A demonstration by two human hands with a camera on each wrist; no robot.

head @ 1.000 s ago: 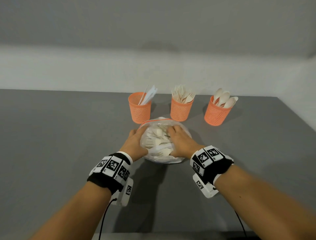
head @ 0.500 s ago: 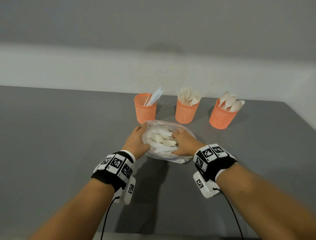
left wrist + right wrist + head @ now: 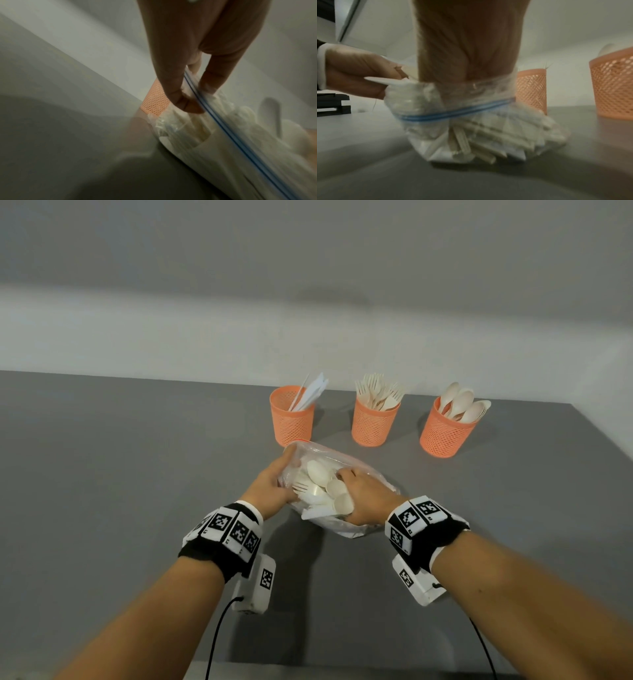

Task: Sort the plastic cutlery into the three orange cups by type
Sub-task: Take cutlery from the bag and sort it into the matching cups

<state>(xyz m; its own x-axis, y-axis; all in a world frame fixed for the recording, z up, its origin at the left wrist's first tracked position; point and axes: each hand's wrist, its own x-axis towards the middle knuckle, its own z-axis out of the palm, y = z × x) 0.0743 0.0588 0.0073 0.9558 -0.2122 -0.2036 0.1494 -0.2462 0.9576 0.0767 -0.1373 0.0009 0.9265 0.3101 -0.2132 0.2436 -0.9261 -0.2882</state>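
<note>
A clear zip bag full of white and beige plastic cutlery sits on the grey table just in front of the cups. My left hand pinches the bag's rim at its blue zip strip, thumb on one side and finger on the other. My right hand reaches through the bag's mouth with its fingers curled round a bunch of spoons and forks; the right wrist view hides the fingertips behind the bag. Behind stand the knife cup, the fork cup and the spoon cup.
The grey table runs wide to the left and towards me. Its right edge lies close beyond the spoon cup, and a pale wall stands behind the cups. A black object shows far left in the right wrist view.
The bag's mouth has tipped up towards me. My right hand has gone from lying on the bag to deep among the cutlery. My left hand has kept hold of the rim.
</note>
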